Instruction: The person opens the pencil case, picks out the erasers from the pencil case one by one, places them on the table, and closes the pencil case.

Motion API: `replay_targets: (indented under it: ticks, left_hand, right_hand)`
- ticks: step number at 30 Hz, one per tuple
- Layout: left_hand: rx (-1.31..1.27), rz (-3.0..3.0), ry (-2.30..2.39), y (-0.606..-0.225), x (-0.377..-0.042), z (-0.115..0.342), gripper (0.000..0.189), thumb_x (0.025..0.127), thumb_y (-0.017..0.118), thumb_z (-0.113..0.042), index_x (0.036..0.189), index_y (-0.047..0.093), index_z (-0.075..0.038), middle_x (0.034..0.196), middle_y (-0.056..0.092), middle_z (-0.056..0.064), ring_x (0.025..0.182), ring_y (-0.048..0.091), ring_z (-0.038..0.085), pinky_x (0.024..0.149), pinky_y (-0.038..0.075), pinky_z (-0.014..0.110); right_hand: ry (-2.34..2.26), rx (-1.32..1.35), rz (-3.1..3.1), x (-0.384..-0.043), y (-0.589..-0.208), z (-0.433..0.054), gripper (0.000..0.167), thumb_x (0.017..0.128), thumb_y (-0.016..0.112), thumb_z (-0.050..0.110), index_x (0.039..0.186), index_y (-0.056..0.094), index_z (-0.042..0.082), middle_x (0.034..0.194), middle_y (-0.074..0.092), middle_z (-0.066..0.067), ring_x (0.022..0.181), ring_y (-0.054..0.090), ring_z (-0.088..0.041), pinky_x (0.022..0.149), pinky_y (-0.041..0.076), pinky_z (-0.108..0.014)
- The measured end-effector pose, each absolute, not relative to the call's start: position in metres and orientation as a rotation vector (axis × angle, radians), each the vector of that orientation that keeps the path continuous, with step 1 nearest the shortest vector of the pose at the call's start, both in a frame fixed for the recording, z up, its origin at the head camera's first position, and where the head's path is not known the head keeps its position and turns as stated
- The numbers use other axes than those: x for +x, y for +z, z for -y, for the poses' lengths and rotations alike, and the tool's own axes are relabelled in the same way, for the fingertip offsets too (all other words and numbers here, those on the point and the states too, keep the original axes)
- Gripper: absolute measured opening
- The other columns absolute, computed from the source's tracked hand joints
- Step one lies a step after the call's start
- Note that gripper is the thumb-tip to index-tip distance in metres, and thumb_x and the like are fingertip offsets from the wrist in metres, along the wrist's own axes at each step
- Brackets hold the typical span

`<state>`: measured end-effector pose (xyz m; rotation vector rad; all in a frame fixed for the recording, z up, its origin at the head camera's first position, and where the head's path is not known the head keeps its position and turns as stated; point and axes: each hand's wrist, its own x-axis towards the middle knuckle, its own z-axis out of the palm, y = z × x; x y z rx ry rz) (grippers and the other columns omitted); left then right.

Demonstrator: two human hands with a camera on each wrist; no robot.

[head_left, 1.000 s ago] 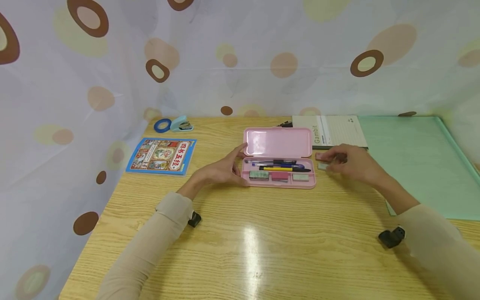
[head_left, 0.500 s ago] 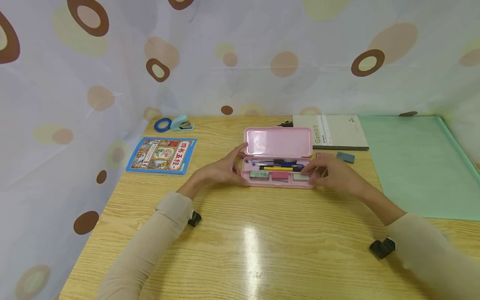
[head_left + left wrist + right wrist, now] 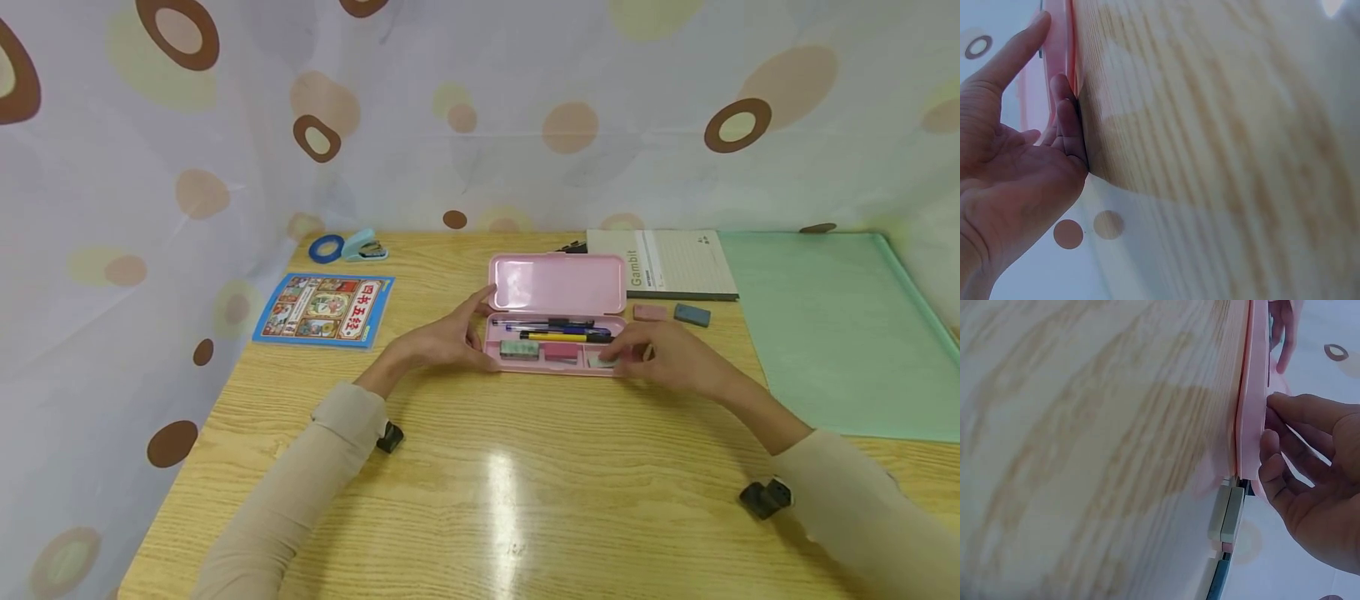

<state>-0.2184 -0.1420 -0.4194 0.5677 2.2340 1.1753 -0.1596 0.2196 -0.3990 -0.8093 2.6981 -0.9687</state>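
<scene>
A pink pencil case (image 3: 557, 283) lies open on the table, holding several pens (image 3: 562, 337). Along its front row sit a green-patterned eraser (image 3: 519, 350), a dark pink eraser (image 3: 561, 351) and a pale eraser (image 3: 597, 362). My left hand (image 3: 446, 337) holds the case's left end, thumb at the front corner and fingers toward the lid. My right hand (image 3: 667, 354) reaches over the right end and pinches the pale eraser, which is tilted in its compartment; the fingertips partly cover it. Beside the case, the right wrist view shows another pale eraser (image 3: 1232, 514), hidden by my hand in the head view.
A pink eraser (image 3: 649, 312) and a blue eraser (image 3: 692, 315) lie right of the case, before a notebook (image 3: 675, 262). A green mat (image 3: 840, 333) covers the right side. At left are a booklet (image 3: 324, 310), blue tape (image 3: 326, 249) and a stapler (image 3: 365, 247).
My right hand has moved left from the loose erasers into the case's right end, leaving the blue eraser in view on the table. The pale eraser inside has tilted. My left hand stays put.
</scene>
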Motion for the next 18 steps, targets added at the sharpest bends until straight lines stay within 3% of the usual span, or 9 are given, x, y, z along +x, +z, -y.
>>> replay_targets:
  ticks: [8, 14, 18]
  left_hand:
    - [0.575, -2.241, 1.174, -0.4179, -0.2181, 0.1417, 0.126, 0.082, 0.091, -0.025, 0.167, 0.0, -0.032, 0.155, 0.035, 0.003, 0.092, 0.061, 0.022, 0.084, 0.051, 0.033]
    - [0.57, -2.246, 1.165, -0.4172, -0.2178, 0.1418, 0.125, 0.082, 0.091, -0.025, 0.167, 0.0, -0.033, 0.156, 0.035, 0.003, 0.093, 0.061, 0.022, 0.084, 0.051, 0.033]
    - [0.569, -2.243, 1.165, -0.4171, -0.2174, 0.1418, 0.125, 0.082, 0.091, -0.025, 0.167, 0.0, -0.034, 0.156, 0.035, 0.003, 0.094, 0.061, 0.022, 0.084, 0.051, 0.034]
  right_hand:
    - [-0.888, -0.73, -2.713, -0.1608, -0.3952, -0.2213, 0.022, 0.094, 0.077, 0.011, 0.116, 0.079, 0.009, 0.094, 0.074, 0.004, 0.067, 0.049, -0.011, 0.059, 0.041, -0.026]
    - [-0.897, -0.777, -2.713, -0.1635, -0.3992, -0.2183, 0.022, 0.091, 0.08, 0.01, 0.113, 0.079, 0.006, 0.103, 0.078, -0.002, 0.074, 0.056, -0.011, 0.066, 0.046, -0.026]
    - [-0.902, -0.782, -2.726, -0.1627, -0.4001, -0.2168, 0.022, 0.09, 0.08, 0.006, 0.112, 0.08, 0.005, 0.099, 0.076, -0.001, 0.076, 0.053, -0.013, 0.067, 0.045, -0.026]
